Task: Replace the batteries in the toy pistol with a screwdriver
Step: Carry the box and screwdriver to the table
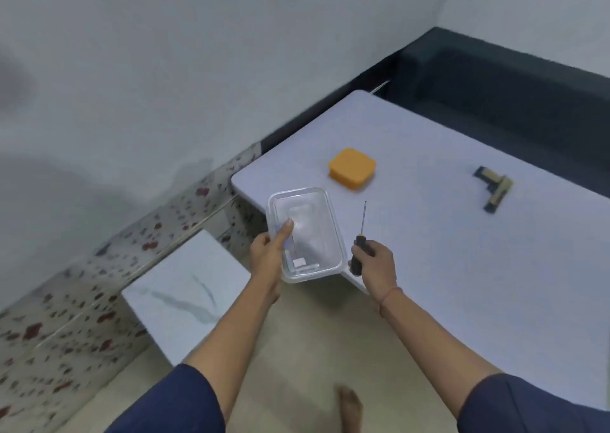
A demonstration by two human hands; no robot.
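The black and tan toy pistol (493,188) lies flat, well apart from both hands, toward the far right of the white table (462,267). The right hand (374,262) grips a black-handled screwdriver (359,241) with its thin shaft pointing away. The left hand (269,251) holds a clear plastic rectangular container (305,234), thumb inside its rim.

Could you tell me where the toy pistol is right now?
In the head view, the toy pistol lies on the white table at the far right, right of the orange box, away from the right hand holding the screwdriver.
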